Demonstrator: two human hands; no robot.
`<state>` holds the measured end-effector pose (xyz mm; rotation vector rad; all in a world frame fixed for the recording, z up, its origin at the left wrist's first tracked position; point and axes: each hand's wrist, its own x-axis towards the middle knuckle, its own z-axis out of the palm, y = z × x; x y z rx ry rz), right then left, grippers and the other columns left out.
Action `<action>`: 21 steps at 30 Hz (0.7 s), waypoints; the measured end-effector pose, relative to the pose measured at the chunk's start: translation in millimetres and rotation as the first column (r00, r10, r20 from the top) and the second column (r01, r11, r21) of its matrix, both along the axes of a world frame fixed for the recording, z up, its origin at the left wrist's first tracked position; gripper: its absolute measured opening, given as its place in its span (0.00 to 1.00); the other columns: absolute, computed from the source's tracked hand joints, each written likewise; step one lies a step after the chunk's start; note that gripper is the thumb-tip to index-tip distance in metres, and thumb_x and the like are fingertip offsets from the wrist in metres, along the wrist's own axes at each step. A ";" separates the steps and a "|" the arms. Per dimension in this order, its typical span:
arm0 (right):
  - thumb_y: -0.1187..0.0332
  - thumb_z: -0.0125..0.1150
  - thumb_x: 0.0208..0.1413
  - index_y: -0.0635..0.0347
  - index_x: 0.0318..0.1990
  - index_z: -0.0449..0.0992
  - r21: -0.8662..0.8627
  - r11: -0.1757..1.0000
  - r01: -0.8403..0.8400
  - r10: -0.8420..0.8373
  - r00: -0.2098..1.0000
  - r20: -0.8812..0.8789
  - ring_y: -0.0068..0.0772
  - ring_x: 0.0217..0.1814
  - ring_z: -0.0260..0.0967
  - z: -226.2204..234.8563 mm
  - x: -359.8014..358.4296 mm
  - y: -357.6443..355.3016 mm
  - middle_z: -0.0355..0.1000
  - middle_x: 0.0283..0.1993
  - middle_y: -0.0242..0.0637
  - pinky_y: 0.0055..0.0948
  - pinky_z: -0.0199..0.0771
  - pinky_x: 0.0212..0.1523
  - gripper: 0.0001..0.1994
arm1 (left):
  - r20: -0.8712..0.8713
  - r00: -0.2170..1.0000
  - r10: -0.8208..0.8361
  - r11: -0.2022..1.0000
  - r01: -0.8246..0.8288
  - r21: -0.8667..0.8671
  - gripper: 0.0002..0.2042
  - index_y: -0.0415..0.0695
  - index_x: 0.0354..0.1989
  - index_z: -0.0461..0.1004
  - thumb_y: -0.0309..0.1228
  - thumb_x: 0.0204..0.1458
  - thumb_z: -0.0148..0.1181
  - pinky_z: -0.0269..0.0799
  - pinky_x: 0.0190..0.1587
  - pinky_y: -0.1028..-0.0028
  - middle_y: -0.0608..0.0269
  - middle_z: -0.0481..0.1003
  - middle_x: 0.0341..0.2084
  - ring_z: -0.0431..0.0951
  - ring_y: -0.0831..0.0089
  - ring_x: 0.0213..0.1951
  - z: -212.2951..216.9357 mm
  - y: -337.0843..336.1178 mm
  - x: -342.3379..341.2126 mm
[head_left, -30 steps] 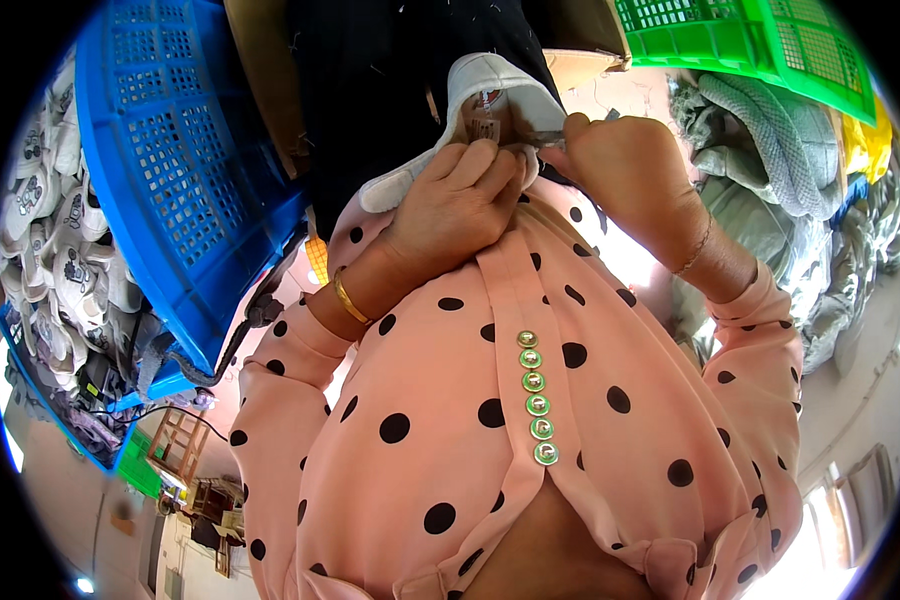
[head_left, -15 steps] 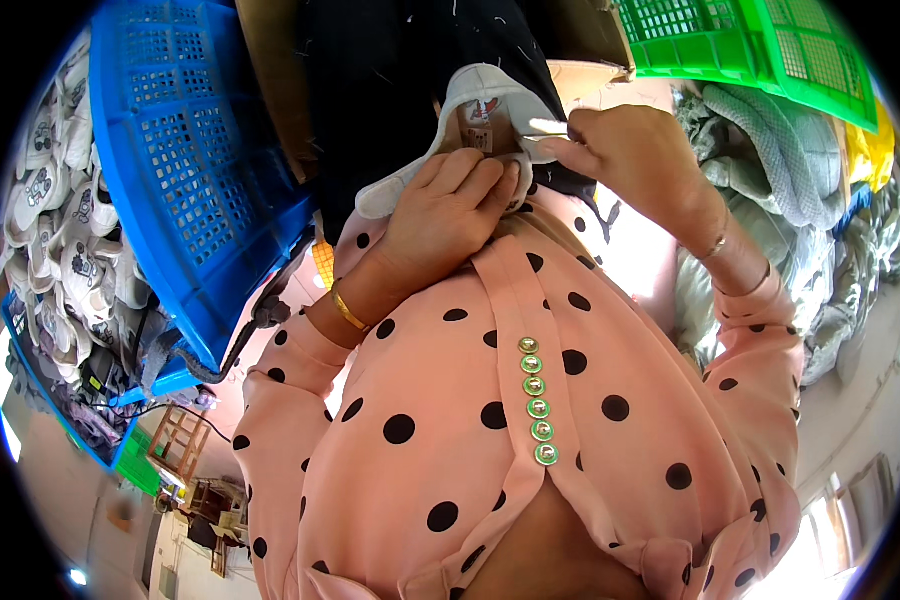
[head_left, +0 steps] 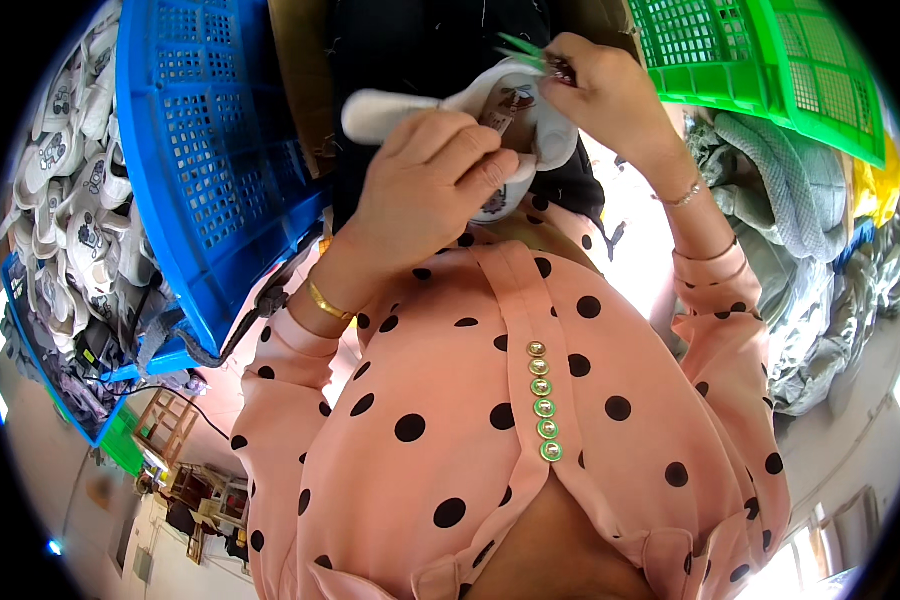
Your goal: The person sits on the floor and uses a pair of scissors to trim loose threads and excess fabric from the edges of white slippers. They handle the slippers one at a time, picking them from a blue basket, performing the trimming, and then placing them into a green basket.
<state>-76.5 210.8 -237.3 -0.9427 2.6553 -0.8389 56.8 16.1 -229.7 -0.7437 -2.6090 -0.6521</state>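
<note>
Head view: our left fingers [head_left: 470, 149] grip a white strapped shoe [head_left: 556, 136]; our right fingers [head_left: 567, 98] clasp a slim, green-tipped tool [head_left: 539, 57] near its opening.

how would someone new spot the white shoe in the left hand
Start at the peach, black-dotted fabric shirt filling the lower middle, then look just above it to the left hand. That hand grips a white shoe with a long, round-ended strap sticking out leftward. Unlike the white shoes heaped beyond the blue plastic basket at far left, this one is held.
</note>
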 end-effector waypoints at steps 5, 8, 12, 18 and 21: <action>0.62 0.59 0.46 0.65 0.30 0.77 0.057 0.991 0.118 -0.127 0.975 0.185 0.54 0.28 0.73 4.6 21.4 7.9 0.73 0.24 0.51 0.41 0.75 0.32 0.13 | 0.168 0.985 -0.024 0.992 0.002 0.129 0.07 0.44 0.31 0.80 0.27 0.42 0.63 0.67 0.48 0.65 0.67 0.77 0.35 0.71 0.63 0.47 30.3 -10.8 -5.6; 0.61 0.58 0.46 0.67 0.28 0.76 0.105 0.987 0.122 -0.140 0.972 0.189 0.55 0.28 0.73 -3.0 34.4 7.9 0.74 0.24 0.52 0.41 0.75 0.32 0.14 | 0.171 0.983 0.073 0.980 -0.103 0.173 0.06 0.42 0.27 0.81 0.32 0.45 0.64 0.65 0.51 0.66 0.67 0.77 0.35 0.71 0.64 0.48 3.4 -11.1 -12.0; 0.61 0.58 0.47 0.68 0.28 0.76 0.132 0.981 0.139 -0.158 0.977 0.143 0.56 0.28 0.73 2.3 41.2 3.0 0.74 0.24 0.52 0.41 0.75 0.33 0.15 | 0.222 0.949 0.222 0.960 -0.252 0.117 0.06 0.48 0.32 0.83 0.31 0.45 0.65 0.65 0.53 0.65 0.63 0.77 0.42 0.69 0.62 0.54 -1.6 -1.9 -18.0; 0.61 0.58 0.47 0.69 0.27 0.75 0.079 0.986 0.146 -0.159 0.967 0.200 0.57 0.28 0.72 -4.8 31.0 -0.7 0.73 0.24 0.54 0.42 0.75 0.33 0.15 | 0.286 0.917 0.279 0.949 -0.219 -0.225 0.14 0.59 0.44 0.82 0.35 0.47 0.66 0.44 0.67 0.54 0.61 0.73 0.55 0.63 0.62 0.62 -15.6 3.3 -21.4; 0.62 0.58 0.47 0.69 0.26 0.74 0.066 0.990 0.127 -0.136 0.981 0.142 0.58 0.27 0.72 -7.7 27.1 -1.3 0.72 0.23 0.55 0.43 0.74 0.32 0.15 | 0.283 0.908 0.309 0.944 -0.258 -0.204 0.13 0.58 0.43 0.83 0.35 0.47 0.66 0.43 0.68 0.55 0.61 0.73 0.54 0.63 0.62 0.62 -14.9 7.3 -23.8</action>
